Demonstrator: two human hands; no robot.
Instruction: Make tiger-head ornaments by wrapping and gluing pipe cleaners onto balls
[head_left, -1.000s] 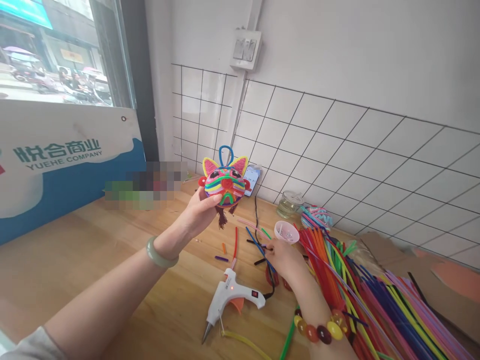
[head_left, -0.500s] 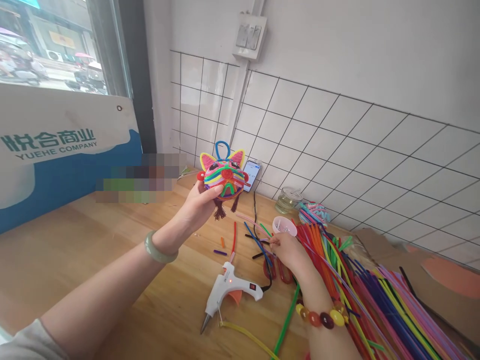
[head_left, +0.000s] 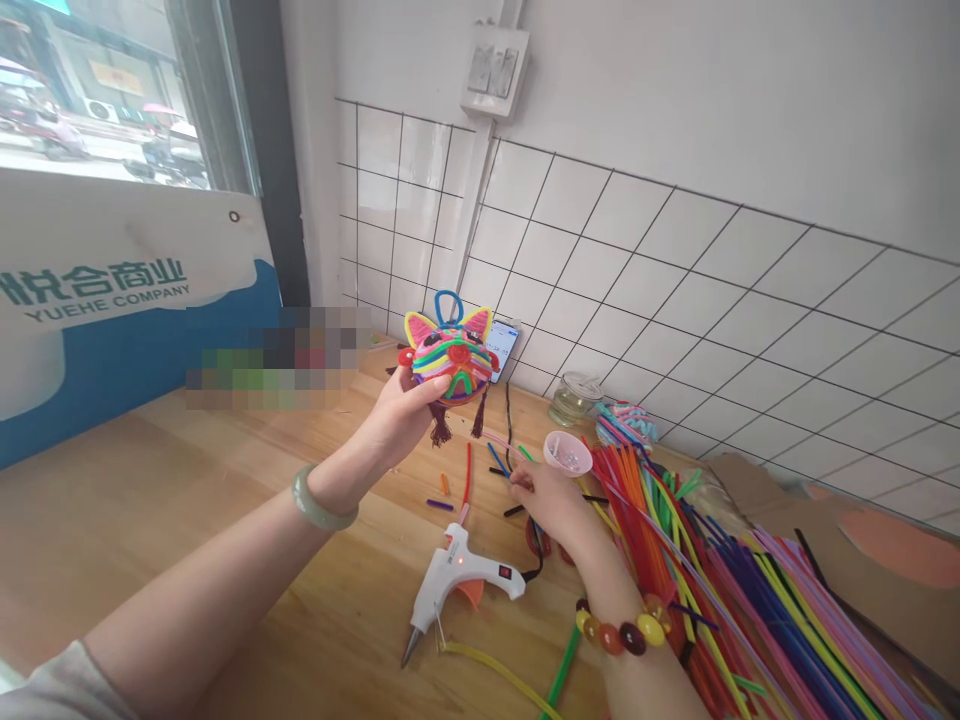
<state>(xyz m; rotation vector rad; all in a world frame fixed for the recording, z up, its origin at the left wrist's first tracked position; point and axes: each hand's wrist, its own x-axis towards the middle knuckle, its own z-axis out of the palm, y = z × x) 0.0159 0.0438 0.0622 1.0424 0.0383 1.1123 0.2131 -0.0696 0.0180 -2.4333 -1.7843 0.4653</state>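
Observation:
Raised above the table, an animal-head ornament made of pipe cleaners (head_left: 454, 362) has pink ears edged in yellow, a blue loop on top and dark tassels below. My left hand (head_left: 409, 410) is closed around its lower left side, thumb in front. Lower and to the right, my right hand (head_left: 551, 495) has its fingers curled together over loose pipe cleaner pieces; what lies between the fingertips is hidden. A pink pipe cleaner (head_left: 499, 441) runs close to those fingers. Red-handled scissors (head_left: 564, 552) are partly covered by my right hand.
A white hot glue gun (head_left: 457, 575) lies with its light on, beside a red pipe cleaner (head_left: 469, 475). Behind my right hand stand a pink bowl (head_left: 555, 466) and a glass jar (head_left: 574, 400). Bundled pipe cleaners (head_left: 795, 610) fill the right. A phone (head_left: 504, 345) leans on the wall.
My right hand has moved left over the loose pieces, toward the ornament. The ornament has shifted slightly right and down in my left hand, and both tassels hang more in view.

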